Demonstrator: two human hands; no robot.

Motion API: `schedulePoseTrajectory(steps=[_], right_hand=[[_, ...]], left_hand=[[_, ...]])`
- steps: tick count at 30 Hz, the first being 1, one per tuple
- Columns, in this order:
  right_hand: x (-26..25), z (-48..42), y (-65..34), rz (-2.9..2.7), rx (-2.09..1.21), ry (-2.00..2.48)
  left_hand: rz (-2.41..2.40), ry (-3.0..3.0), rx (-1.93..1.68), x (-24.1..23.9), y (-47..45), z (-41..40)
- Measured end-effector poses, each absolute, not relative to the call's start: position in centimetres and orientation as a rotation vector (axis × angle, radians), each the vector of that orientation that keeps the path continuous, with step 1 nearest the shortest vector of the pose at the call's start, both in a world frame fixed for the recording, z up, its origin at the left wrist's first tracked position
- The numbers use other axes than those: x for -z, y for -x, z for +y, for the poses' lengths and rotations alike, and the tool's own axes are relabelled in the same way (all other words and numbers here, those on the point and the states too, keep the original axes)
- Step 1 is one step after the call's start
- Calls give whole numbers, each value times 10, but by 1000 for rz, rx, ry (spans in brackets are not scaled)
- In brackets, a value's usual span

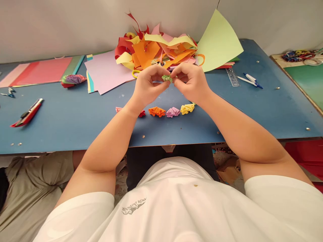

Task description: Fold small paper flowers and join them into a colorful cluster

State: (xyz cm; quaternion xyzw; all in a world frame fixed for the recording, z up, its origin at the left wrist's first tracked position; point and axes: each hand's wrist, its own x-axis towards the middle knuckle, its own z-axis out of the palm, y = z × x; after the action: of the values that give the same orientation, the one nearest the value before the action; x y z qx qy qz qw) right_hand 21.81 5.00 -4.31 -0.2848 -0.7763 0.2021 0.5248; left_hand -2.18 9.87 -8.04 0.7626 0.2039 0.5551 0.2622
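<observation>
Between the fingertips of both hands is a small pleated green paper piece [166, 78], raised over the table. My left hand [151, 82] pinches its left side with thumb and forefinger. From the other side my right hand [190, 80] closes its thumb and forefinger at the piece's right edge. Below the hands lies a row of similar folded paper pieces: an orange one [156, 111], a lilac one [173, 112] and a yellow one [187, 108]. A red one [142, 114] and a pink one [118, 109] are partly hidden by my left forearm.
Paper scraps [151, 50] are heaped at the back of the blue table [75, 124], with scissors [135, 73] partly under them. Left are a lilac sheet [108, 70] and a red utility knife [27, 114]. Right are a green sheet [220, 42], a ruler [232, 77] and pens [249, 80].
</observation>
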Motion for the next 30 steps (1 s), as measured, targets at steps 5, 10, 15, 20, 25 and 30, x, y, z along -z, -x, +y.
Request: schedulePoseTrajectory(steps=[5,10,15,20,25,30], right_hand=[[41,52,-221,-1867,-480,759],[36,56,-227,-1845,-492,745],[37,57,-227,-1849,-507,748],[45,58,-226,-1813,-480,676],[42,50,-223,-1855,-343,735],[37,38,-218,-1976,-322,711]], left_hand=[[582,-2046,-1467,83,23,100],[570,-2029,-1436,79,24,100],[485,-2060,-1453,79,24,96],[512,-2055,-1465,81,26,97],[568,-2046,-1450,79,21,97],[662,-2013,-1501,77,13,88]])
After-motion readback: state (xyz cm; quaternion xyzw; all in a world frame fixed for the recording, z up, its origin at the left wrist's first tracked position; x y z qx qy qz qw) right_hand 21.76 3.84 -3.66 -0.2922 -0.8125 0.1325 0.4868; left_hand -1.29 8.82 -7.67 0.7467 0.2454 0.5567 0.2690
